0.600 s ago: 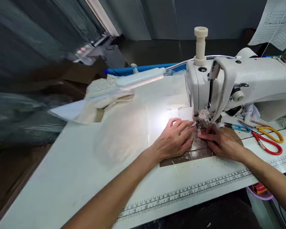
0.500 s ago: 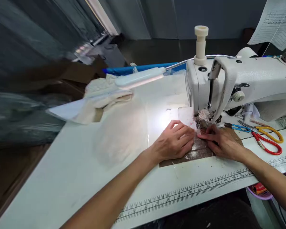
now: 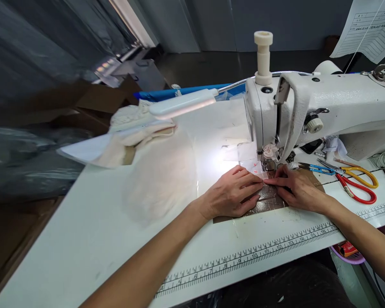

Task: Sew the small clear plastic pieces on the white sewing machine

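Observation:
Both hands meet in front of the presser foot of a white sewing machine (image 3: pixel 336 96). My left hand (image 3: pixel 235 192) rests over a brown plate with a shiny cover (image 3: pixel 266 204), its bent fingers close together. The tips press on a thin pale piece of fabric (image 3: pixel 262 175). From the other side my right hand (image 3: pixel 297 190) pinches at the same fabric, forefinger pointing left, almost touching the left fingertips. The fingers partly hide the fabric. A pale fabric rosette (image 3: pixel 270 151) sits by the needle, just beyond the fingers.
Red-and-yellow-handled scissors (image 3: pixel 356 182) and blue thread snips (image 3: pixel 319 168) lie right of my right hand. A lamp (image 3: pixel 184 103) lights the table (image 3: pixel 93 244). Pale cloth (image 3: pixel 141 139) lies at the left back. A printed ruler (image 3: pixel 256 256) runs along the front edge.
The view has shifted slightly, so the machine sits a little further left and higher. Both hands keep nearly the same place and grip at the presser foot.

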`<state>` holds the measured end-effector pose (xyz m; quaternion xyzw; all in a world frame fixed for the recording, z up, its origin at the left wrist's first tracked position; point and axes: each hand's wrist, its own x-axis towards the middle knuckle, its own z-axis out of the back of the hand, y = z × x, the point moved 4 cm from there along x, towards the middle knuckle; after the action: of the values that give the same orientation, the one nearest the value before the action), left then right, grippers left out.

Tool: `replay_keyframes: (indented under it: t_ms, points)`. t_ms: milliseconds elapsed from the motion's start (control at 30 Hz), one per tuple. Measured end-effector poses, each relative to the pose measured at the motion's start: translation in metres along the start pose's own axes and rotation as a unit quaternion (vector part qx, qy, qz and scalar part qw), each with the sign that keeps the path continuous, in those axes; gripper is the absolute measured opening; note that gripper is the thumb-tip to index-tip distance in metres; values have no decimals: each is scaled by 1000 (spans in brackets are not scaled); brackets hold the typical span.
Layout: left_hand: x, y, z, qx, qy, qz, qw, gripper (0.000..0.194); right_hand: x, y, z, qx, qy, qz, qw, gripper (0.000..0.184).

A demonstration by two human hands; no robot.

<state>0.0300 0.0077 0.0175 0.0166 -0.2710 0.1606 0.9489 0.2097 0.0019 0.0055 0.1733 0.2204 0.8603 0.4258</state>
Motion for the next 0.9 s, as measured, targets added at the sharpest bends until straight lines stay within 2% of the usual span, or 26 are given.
replay_keyframes:
  t_ms: [133,567,900]
  points:
    - [1,-1,0,5,7,-2,1000,13,0,1,1,5,-7,8,1000,38]
    - [3,-2,2,3,-20,-17,1000,15,1,1,0,-5,-11,14,1000,40]
    - [3,-2,2,-25,-11,-15,1000,20,-1,2,-2,-24,-18,10,999,37]
